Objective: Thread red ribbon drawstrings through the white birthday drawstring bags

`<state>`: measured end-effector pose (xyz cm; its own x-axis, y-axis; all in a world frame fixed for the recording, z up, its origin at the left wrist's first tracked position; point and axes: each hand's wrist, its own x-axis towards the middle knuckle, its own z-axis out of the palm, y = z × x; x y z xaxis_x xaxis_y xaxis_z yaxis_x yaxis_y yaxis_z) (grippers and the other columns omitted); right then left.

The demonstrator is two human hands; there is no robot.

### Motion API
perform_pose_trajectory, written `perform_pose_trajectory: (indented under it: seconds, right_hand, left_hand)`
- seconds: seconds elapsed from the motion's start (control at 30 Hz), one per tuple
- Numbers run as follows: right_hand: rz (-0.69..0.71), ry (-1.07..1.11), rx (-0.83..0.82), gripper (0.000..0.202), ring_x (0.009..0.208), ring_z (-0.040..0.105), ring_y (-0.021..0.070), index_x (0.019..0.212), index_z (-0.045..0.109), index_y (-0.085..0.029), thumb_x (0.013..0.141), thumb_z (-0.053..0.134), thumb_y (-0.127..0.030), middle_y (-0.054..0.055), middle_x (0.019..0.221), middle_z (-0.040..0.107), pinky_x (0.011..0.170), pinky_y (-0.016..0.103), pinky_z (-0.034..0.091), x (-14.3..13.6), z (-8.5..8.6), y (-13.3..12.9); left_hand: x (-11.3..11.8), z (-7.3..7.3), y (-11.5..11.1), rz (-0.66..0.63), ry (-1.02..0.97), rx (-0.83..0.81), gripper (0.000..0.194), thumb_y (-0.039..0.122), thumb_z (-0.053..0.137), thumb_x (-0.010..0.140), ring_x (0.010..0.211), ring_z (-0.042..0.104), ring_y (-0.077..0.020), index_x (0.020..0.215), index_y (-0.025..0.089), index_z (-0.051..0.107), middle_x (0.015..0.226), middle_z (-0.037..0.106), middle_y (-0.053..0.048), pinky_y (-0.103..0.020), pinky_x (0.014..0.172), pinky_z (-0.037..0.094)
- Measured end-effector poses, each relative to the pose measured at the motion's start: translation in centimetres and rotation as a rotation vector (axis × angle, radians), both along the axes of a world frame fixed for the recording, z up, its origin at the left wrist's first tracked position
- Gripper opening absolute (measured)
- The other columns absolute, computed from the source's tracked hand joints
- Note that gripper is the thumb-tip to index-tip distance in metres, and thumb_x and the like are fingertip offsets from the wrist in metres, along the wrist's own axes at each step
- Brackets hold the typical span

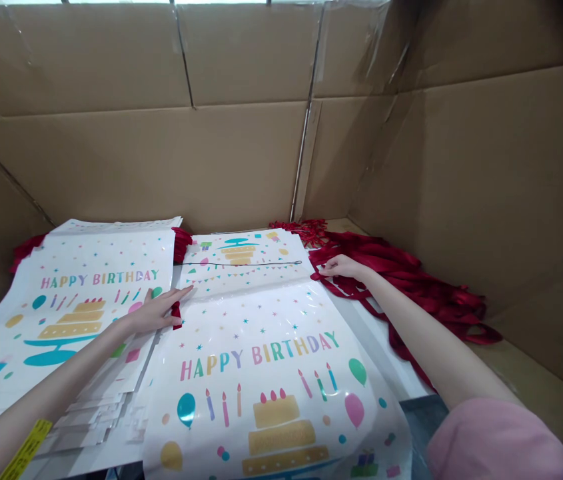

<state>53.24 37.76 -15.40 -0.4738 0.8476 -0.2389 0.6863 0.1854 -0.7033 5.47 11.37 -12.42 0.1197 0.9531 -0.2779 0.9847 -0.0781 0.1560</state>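
Observation:
A plastic-looking bag or sheet [261,307] printed with "HAPPY BIRTHDAY", a cake, candles and balloons lies in front of me, its top part showing upside-down print. A thin dark rod [246,264] with a looped right end stretches across it. My left hand [158,312] rests with fingers outstretched at its left edge. A short end of red ribbon [176,315] shows beside those fingers. At the right edge, my right hand [341,267] pinches a red ribbon [318,275]. Whether the rod passes through any part of the bag I cannot tell.
On the left is a stack of similar printed bags [106,253], with red ribbon at its sides. A heap of red ribbons [401,273] lies at the right. Tall cardboard walls [161,167] enclose the back and sides.

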Motion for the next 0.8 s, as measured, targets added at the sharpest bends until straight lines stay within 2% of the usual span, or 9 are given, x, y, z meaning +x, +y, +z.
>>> perform_pose_trajectory:
  seconds: [0.3, 0.8]
  right_hand:
    - [-0.056, -0.023, 0.008, 0.052, 0.050, 0.043, 0.0104, 0.063, 0.068, -0.014, 0.045, 0.074, -0.062, 0.001, 0.052, 0.054, 0.048, 0.024, 0.032, 1.5, -0.5, 1.3]
    - [-0.106, 0.020, 0.015, 0.051, 0.048, 0.042, 0.0096, 0.067, 0.068, -0.015, 0.043, 0.077, -0.060, 0.001, 0.053, 0.056, 0.047, 0.025, 0.034, 1.6, -0.7, 1.4]
  left_hand:
    - [-0.4, -0.4, 0.2, 0.000, 0.005, -0.041, 0.071, 0.051, 0.040, 0.087, 0.138, 0.016, -0.0377, 0.148, 0.036, 0.005, 0.152, 0.022, -0.006, -0.063, 0.104, 0.010]
    - [-0.3, -0.2, 0.1, -0.007, -0.002, -0.030, 0.070, 0.049, 0.040, 0.088, 0.137, 0.020, -0.0364, 0.148, 0.035, 0.007, 0.151, 0.026, -0.008, -0.061, 0.105, 0.011]
